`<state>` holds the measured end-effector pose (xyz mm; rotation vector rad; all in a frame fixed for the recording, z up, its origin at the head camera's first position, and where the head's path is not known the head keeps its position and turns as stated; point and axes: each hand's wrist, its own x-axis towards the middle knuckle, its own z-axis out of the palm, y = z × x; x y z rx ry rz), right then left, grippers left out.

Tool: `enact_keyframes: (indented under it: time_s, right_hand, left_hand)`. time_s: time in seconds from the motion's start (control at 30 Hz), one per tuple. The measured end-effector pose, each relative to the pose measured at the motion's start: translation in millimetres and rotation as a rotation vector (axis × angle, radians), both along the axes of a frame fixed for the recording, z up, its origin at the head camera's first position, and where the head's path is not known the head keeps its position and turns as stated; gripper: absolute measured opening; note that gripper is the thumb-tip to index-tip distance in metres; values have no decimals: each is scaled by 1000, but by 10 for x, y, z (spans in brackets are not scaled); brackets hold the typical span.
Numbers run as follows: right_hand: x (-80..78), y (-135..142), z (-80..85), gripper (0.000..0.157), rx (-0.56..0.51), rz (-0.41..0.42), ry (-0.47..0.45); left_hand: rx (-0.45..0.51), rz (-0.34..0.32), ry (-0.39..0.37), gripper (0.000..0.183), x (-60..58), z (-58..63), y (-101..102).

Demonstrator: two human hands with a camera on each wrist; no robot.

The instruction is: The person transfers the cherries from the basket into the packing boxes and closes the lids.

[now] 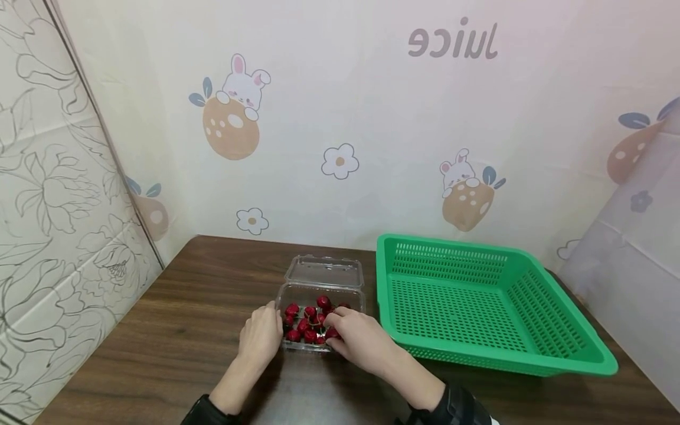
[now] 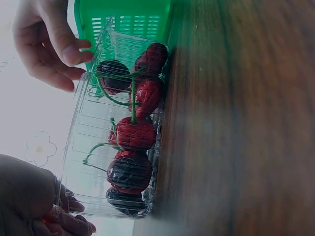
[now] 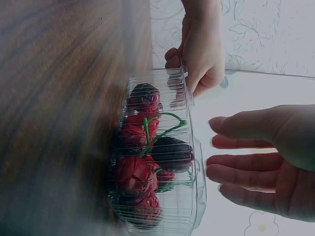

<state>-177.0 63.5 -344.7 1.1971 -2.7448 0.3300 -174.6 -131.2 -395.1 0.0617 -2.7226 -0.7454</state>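
A clear plastic clamshell box (image 1: 308,348) sits on the table with its lid (image 1: 325,272) folded back. Inside lie several dark red cherries (image 1: 310,336) with green stems, seen through the box wall in both wrist views. My left hand (image 1: 260,333) grips the box's left rim, its fingers curled over the edge in the right wrist view. Over the right side of the box hovers my right hand (image 1: 363,342). In the right wrist view, the right hand's fingers (image 3: 246,164) are extended above the rim with nothing between them.
A large green plastic basket (image 1: 576,357) with slotted walls stands to the right of the box. Brown wood-grain table (image 1: 212,283) lies under everything. A printed curtain (image 1: 297,195) hangs behind, and another patterned one (image 1: 58,236) closes off the left.
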Motion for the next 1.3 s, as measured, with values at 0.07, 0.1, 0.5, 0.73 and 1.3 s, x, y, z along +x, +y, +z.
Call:
enact_keyframes:
  time_s: [0.07, 0.1, 0.5, 0.73, 1.3]
  right_hand:
    - [30, 4, -3, 18, -34, -10, -5]
    - [46, 7, -6, 16, -53, -19, -3]
    - [207, 74, -107, 12, -291, -211, -12]
    - [266, 92, -169, 16, -331, -298, -45]
    - [277, 84, -310, 34, -455, -333, -282]
  left_hand:
    - [-2, 4, -3, 15, 18, 4, -15]
    - [-5, 7, -4, 16, 27, 7, -24]
    - [-43, 23, -32, 15, 150, 68, -109]
    - [-65, 34, -42, 15, 227, 87, -174]
    - [-152, 36, -2, 15, 439, 91, -276]
